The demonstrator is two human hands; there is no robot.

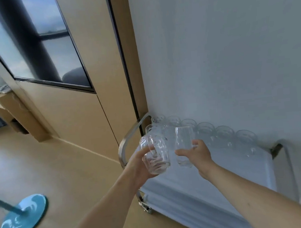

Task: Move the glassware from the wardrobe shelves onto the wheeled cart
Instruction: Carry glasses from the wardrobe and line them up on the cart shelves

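Both arms stretched from the bottom of the frame toward its centre. Left hand curled round a short glass, thumb across its near side, fingers hidden behind. Right hand pinching a taller glass between thumb and fingers, palm turned left. Two glasses held side by side, close but apart, both tilted a little, above the left end of the cart.

Cart at lower right of the frame, pushed against a pale wall. Top tray white, its near part bare and wide. Row of glasses along the far edge, just beside the wall, running from the cart's left corner toward the right; a few more glasses clustered at the left end, directly behind the held ones. Exact count blurred. Curved metal handle rising at the left end, close to the left hand; a second rail at the right end. Near edge of the tray slanting down toward the bottom of the frame, a metal clasp at its lower left corner.

Left of the cart, tan door panels with a dark glazed pane at upper left. Wooden floor open across the lower left, a blue round stand base near the left edge.
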